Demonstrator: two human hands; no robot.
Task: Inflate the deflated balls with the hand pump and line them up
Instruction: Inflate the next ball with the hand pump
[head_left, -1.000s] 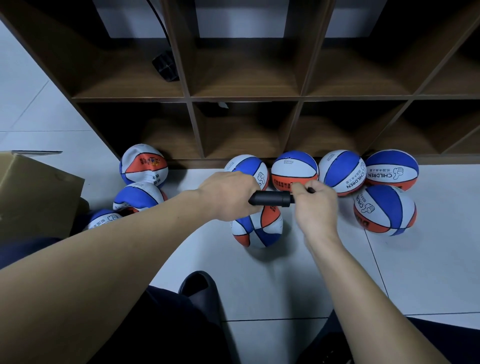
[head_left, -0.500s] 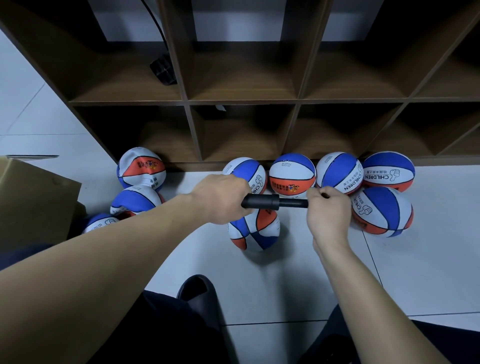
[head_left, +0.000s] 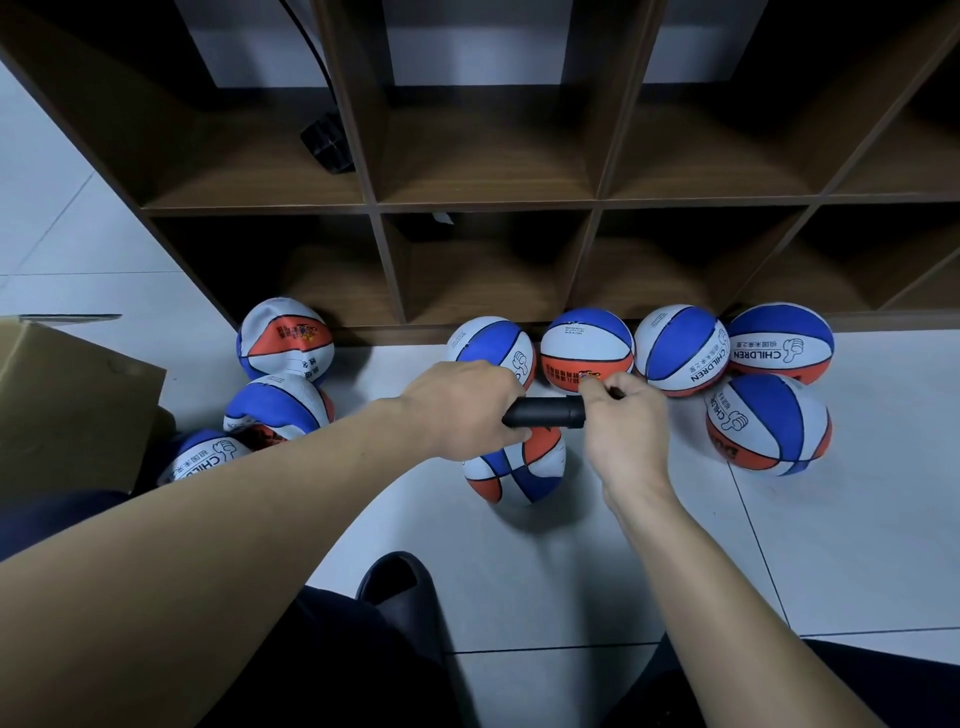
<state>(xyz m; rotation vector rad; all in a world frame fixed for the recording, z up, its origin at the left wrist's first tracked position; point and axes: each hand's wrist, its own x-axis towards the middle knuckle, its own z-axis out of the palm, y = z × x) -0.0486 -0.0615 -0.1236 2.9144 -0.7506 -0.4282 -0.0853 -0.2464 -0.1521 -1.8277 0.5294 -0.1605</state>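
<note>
A black hand pump (head_left: 545, 411) lies level above a dented red, white and blue ball (head_left: 519, 467) on the floor. My left hand (head_left: 462, 410) grips the pump's barrel. My right hand (head_left: 621, 421) grips the pump's handle, pushed in close against the barrel's right end. Several round balls (head_left: 587, 348) line the foot of the shelf, with one more (head_left: 769, 423) in front at the right. Three sagging balls (head_left: 283, 343) lie in a cluster at the left.
A wooden cube shelf (head_left: 493, 202) stands along the back, with a black adapter and cable (head_left: 327, 143) in one cubby. A cardboard box (head_left: 67, 400) sits at the left. My black slipper (head_left: 400, 587) is on the white tiles below the ball.
My right hand pulled the handle out to the right, baring the rod, and has now pushed it back in against the barrel. My left hand stayed on the barrel.
</note>
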